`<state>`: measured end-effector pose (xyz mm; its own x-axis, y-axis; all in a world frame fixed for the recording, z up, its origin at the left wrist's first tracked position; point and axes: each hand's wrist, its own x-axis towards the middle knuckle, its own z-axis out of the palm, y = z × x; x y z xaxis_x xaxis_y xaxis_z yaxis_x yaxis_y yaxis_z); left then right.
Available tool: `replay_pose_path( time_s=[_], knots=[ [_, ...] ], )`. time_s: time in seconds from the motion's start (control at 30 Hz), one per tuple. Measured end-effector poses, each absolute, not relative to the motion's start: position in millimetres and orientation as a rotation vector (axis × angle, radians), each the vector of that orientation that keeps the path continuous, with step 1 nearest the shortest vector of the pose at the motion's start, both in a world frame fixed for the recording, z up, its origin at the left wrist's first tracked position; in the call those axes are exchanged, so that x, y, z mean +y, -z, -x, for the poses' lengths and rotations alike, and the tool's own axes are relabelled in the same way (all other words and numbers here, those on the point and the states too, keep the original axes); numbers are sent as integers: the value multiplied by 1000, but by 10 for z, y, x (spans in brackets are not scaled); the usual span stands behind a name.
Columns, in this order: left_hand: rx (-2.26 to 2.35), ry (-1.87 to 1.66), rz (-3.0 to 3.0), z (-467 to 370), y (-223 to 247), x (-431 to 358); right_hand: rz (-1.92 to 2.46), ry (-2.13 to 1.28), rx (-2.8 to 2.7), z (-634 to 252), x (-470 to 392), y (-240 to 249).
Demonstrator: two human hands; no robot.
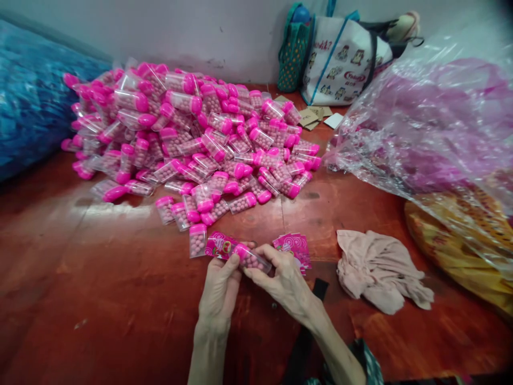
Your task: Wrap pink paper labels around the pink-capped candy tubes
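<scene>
A small clear container [255, 262] of pink beads with a pink cap lies tilted between my two hands. My left hand [220, 289] is closed at its cap end, the thumb pressing there. A printed pink label [218, 244] sticks out to the left from that cap end; whether it is stuck on I cannot tell. My right hand [288, 280] grips the container's clear lower end between thumb and fingers. Just beyond my right hand lies a small stack of similar pink labels [298, 247]. Another bead container [197, 240] rests left of the held label.
A large heap of pink-capped containers [192, 133] spreads across the red-brown surface [120, 278]. Right of my hands are a crumpled beige cloth [380, 267], clear plastic bags [433, 123] and yellow material [452, 240]. A blue bag [36, 101] stands left; a white printed bag [340, 61] stands behind.
</scene>
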<state>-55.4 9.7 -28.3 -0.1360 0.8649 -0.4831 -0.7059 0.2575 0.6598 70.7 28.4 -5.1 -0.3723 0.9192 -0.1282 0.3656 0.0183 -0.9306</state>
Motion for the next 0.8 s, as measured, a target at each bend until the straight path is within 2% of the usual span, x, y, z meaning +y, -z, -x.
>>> replay_pose_path(
  time_s=[0.3, 0.6, 0.8],
  knots=[
    [837, -1290, -251, 606, 311, 50, 1184, -1525, -1751, -752, 278, -34],
    [841, -1370, -216, 567, 318, 69, 1314, -1218, -1899, -558, 164, 32],
    [765, -1356, -359, 621, 317, 36, 1217, -1263, -1857, -552, 128, 16]
  ],
)
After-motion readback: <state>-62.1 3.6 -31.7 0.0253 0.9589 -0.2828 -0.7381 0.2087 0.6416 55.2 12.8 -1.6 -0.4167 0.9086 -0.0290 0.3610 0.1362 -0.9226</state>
